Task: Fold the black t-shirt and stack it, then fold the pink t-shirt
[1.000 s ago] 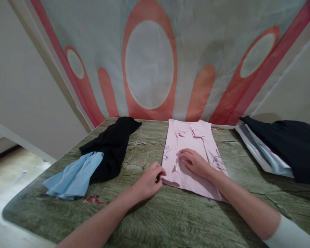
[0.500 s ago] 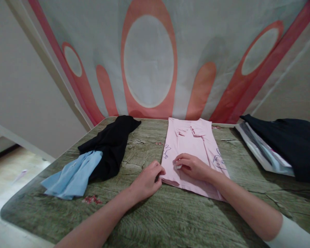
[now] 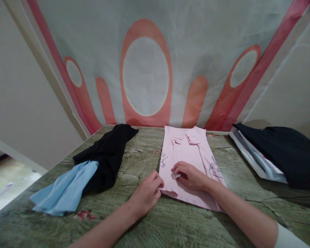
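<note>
On the wood-patterned table [image 3: 139, 158], as seen from the head, a folded pink shirt [image 3: 188, 151] is flanked on the left by a black garment [image 3: 105, 162] with light blue cloth [image 3: 64, 189], on the right by a dark-topped pile [image 3: 281, 148]. Its near left corner is pinched by the left hand [image 3: 148, 193]; well inside that corner, a small white piece [image 3: 175, 175] is gripped by the right hand [image 3: 192, 177], whose forearm is laid across the shirt's right side.

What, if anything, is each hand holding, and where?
Left hand: pink garment, by its near left corner. Right hand: apparently a white tag; exact part unclear.
</note>
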`<state>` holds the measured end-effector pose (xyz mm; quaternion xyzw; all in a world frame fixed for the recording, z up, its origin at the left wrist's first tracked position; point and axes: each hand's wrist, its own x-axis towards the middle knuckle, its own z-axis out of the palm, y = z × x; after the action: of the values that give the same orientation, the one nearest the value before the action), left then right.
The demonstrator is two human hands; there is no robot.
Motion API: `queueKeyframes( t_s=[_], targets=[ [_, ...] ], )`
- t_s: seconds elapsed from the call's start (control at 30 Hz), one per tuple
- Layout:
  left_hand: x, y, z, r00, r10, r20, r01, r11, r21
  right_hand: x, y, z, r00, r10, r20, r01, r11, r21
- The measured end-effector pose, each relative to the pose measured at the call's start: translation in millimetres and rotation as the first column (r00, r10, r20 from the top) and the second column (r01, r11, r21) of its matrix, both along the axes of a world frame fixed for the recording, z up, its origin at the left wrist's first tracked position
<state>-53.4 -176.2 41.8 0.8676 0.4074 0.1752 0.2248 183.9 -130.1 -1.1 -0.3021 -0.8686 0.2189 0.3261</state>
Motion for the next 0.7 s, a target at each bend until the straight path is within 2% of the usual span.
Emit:
queueKeyframes(
  t_s=[0.23,0.33,0.5,0.7],
  targets=[
    [-1,3,-12.4,0.993,0.070,-0.098,-0.069,0.997,0.021,0,-1,2,1.000,-0.022,0.022,0.022,1.000,0.001],
    [-3,5,-12.4,0.984,0.097,-0.152,-0.093,0.995,0.037,0,-4,8,0.996,-0.013,0.091,0.008,0.999,0.054],
    [-5,7,-9.8,0.977,0.074,-0.202,-0.068,0.997,0.038,-3,-13,20,0.975,-0.011,0.220,-0.024,0.987,0.158],
    [-4,7,-11.8,0.979,0.050,-0.197,-0.041,0.998,0.050,-3,-10,12,0.962,-0.014,0.273,-0.051,0.972,0.228]
  ],
)
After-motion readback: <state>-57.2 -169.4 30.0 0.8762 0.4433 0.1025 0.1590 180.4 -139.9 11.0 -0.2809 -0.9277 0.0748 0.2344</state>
